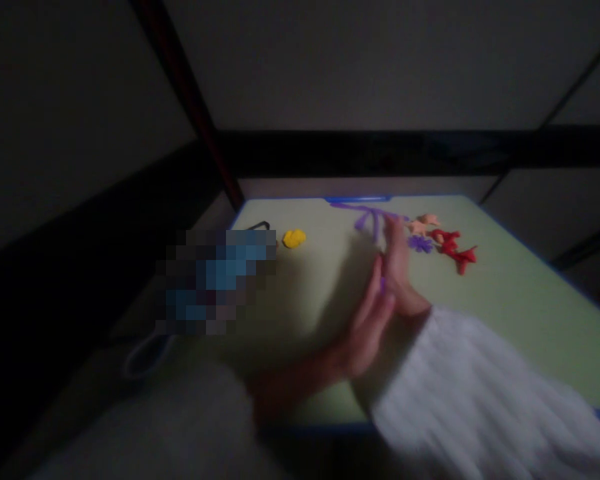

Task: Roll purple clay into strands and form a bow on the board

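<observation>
the left hand [367, 340] and the right hand [399, 270] are set palm to palm, fingers fairly straight and pointing toward the far edge of the surface [505, 297], with a purple bit [383, 285] held between them. only a little of it shows, so its shape cannot be told. the hands are over the middle of the surface, a bit right of centre. to work it well there, the palms are best level with each other, with light, even pressure; pressing harder on one side would likely flatten or taper it, and it looks soft enough to mark. the wrists want room too: the purple strips [377, 227] lie by the right fingertips toward the far edge, and a low sweep could smear them. the purple flower [421, 244], peach pieces [419, 228] and red pieces [464, 259] sit close together toward the far right corner, so the right sleeve [470, 373] is best lifted clear. the yellow lump [294, 239] lies toward the far left corner, well apart.
</observation>
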Motion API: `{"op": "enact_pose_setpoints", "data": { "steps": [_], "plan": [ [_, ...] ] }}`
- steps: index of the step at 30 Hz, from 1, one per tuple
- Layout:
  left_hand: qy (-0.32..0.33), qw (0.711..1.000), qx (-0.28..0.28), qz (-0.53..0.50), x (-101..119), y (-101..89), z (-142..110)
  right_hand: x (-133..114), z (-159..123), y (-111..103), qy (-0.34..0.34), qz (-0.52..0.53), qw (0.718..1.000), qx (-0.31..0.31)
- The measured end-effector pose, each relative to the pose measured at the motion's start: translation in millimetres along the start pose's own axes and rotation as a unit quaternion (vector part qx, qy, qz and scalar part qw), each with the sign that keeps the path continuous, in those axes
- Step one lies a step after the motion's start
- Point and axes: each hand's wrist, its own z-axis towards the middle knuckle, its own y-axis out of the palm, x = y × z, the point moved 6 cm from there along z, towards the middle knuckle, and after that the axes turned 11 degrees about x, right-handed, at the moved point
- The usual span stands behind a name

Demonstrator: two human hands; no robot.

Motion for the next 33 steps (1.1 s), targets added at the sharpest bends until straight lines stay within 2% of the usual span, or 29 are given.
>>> {"op": "enact_pose_setpoints", "data": {
  "steps": [1,3,6,8,9,10,13,16,18,20,23,29,33],
  "plan": [
    [0.000,1.000,-0.008,0.000,-1,0.1,1,4,3,-3,0.012,-0.004,1.000,0.020],
    [0.007,1.000,0.019,0.010,1,-3.6,8,6,6,-8,0.059,0.007,0.994,0.088],
    [0.010,0.997,0.079,0.011,10,-16.3,25,-4,3,-3,0.113,0.076,0.986,0.098],
    [-0.031,0.996,0.076,-0.023,12,-25.4,37,-14,2,-3,0.142,0.137,0.978,0.068],
    [-0.058,0.995,0.072,-0.040,13,-30.6,41,-21,2,-6,0.131,0.152,0.979,0.038],
    [-0.078,0.993,0.071,-0.055,13,-36.2,45,-31,2,-12,0.090,0.152,0.984,0.010],
    [-0.092,0.989,0.088,-0.079,17,-52.3,53,-58,-6,-29,-0.080,0.109,0.987,-0.090],
    [-0.095,0.988,0.094,-0.081,16,-57.1,54,-65,-24,-28,-0.180,0.047,0.962,-0.201],
    [-0.104,0.987,0.094,-0.083,14,-55.6,53,-65,-36,-21,-0.228,0.001,0.942,-0.247],
    [-0.107,0.986,0.094,-0.087,14,-53.4,51,-63,-41,-15,-0.254,-0.037,0.934,-0.250],
    [-0.091,0.988,0.084,-0.092,15,-51.4,51,-64,-40,-14,-0.261,-0.051,0.938,-0.221],
    [-0.098,0.990,0.064,-0.084,12,-53.4,53,-75,-37,-22,-0.306,-0.020,0.919,-0.250],
    [-0.122,0.991,0.021,-0.051,14,-49.6,51,-77,-28,-31,-0.316,-0.020,0.922,-0.223]
  ]
}}
